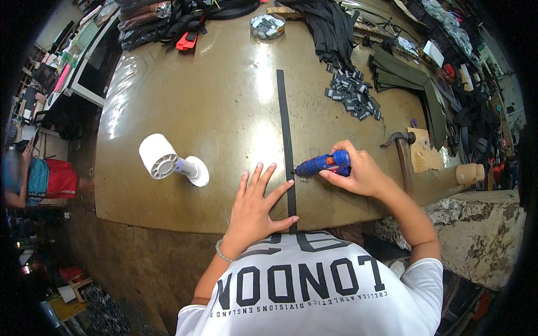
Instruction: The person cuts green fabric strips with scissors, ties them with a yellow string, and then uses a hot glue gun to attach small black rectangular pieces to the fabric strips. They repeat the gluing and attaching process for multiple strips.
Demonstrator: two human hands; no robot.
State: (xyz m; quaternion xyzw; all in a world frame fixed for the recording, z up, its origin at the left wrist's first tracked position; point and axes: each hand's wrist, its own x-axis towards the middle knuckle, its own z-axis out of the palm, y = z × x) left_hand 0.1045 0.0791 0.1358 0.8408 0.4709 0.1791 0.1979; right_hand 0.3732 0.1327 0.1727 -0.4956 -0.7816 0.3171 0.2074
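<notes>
A long black webbing strap [284, 117] lies lengthwise over the brown tabletop, its near end reaching the front edge. My left hand [255, 207] rests on the table with its fingers spread, the thumb and forefinger touching the strap near that end. Wrapped in my right hand [361, 173] is a blue glue gun [319, 164], held level. Its dark nozzle points left, right by the strap's right edge, just above my left forefinger. Whether the nozzle touches the strap I cannot tell.
A white handheld fan [159, 159] stands left. A hammer [403, 154] lies right, near a beige cup [469, 174]. Farther back are heaped small dark labels [353, 92], a round tub [267, 27], black straps [325, 33] and green fabric strips [400, 73]. Another person sits far left.
</notes>
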